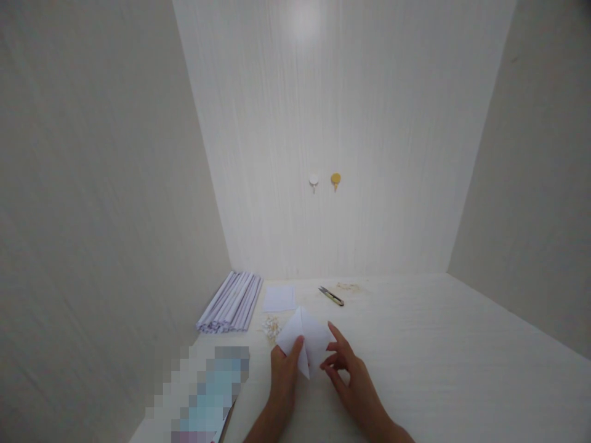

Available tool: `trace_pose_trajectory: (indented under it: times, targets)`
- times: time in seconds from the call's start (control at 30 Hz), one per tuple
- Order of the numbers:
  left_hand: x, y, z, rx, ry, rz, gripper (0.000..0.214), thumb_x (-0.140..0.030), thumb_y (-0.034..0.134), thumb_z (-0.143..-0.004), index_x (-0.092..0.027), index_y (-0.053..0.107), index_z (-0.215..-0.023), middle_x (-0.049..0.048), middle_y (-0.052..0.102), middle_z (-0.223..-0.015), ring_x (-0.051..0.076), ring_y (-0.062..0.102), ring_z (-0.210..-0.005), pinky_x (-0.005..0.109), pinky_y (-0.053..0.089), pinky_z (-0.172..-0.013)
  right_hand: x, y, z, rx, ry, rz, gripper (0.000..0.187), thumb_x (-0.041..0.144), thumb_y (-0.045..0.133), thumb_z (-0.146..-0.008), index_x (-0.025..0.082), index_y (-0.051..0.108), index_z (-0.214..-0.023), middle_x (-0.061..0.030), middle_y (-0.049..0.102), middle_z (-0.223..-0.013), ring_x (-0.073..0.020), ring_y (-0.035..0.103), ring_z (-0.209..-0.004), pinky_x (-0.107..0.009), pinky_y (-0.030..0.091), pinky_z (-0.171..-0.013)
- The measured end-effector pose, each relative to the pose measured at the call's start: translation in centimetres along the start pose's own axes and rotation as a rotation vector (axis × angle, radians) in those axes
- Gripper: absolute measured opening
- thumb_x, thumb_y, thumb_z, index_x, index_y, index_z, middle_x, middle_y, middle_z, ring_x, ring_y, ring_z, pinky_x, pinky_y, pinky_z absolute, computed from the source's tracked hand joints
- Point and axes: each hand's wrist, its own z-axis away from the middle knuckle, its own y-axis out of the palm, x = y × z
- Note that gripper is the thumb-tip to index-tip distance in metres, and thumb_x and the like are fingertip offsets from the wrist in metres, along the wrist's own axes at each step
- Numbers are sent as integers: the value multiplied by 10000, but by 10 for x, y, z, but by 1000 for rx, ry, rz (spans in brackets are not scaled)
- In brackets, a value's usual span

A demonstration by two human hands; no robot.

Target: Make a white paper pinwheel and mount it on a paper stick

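On the counter (415, 332), at left, rolled paper tubes (231, 303) lie bundled. Next come small pale bits (271, 328) and a flat white sheet (279, 298). The left hand (285, 363) pinches a folded white paper (317, 338), one corner pointing toward the back wall, its long axis running roughly front to back. Beyond lie snips (331, 296). The right hand (344, 363), fingers parted, is beside the paper's right edge.

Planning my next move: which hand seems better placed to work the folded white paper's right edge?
Probably the right hand: its fingers are open at that edge, while the left hand grips the paper, thumb on top.
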Motion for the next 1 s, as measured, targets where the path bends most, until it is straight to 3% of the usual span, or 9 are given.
trace_pose_trajectory:
  times: [0.07, 0.17, 0.27, 0.5, 0.77, 1.0]
  targets:
    - [1, 0, -1, -7, -7, 11, 365, -359, 646, -523, -72, 594, -743, 78, 629, -628, 188, 587, -596, 267, 450, -521, 1, 0, 1, 39, -60, 62, 522, 95, 424, -705, 278, 365, -1190, -37, 564, -861, -126, 563, -664, -289, 458, -681]
    - [3, -1, -2, -44, 1, -24, 383, -367, 664, -487, -69, 597, -719, 96, 633, -643, 205, 591, -615, 287, 456, -544, 4, -2, 2, 156, -161, 89, 367, 79, 412, -715, 263, 559, -996, -44, 586, -848, -152, 553, -746, -271, 448, -668]
    - [3, -1, -1, -35, 5, -39, 389, -373, 669, -474, -68, 598, -706, 103, 636, -648, 214, 591, -622, 297, 458, -552, 8, -3, 0, 117, -139, 76, 269, 77, 426, -704, 221, 629, -807, -45, 606, -770, -157, 559, -697, -265, 447, -622]
    - [-2, 2, 1, 139, 65, -31, 305, -354, 640, -532, -77, 588, -647, 91, 626, -607, 176, 569, -569, 259, 438, -530, 4, -6, -8, 11, 100, -110, 91, 180, 534, -657, 172, 625, -661, -15, 568, -622, -131, 552, -538, -220, 424, -474]
    - [5, 7, 1, 253, 72, -101, 250, -333, 622, -525, -106, 521, -504, -14, 483, -427, 89, 414, -410, 209, 310, -407, 1, -7, -15, -80, 285, -318, 160, 301, 595, -594, 148, 553, -575, 17, 520, -487, -121, 515, -464, -214, 385, -420]
    - [4, 6, 5, 310, 22, -118, 229, -313, 605, -540, -87, 578, -561, 15, 531, -469, 113, 456, -447, 227, 342, -446, 0, -5, -15, -128, 315, -285, 138, 265, 571, -602, 147, 513, -560, 31, 494, -462, -97, 454, -426, -208, 350, -413]
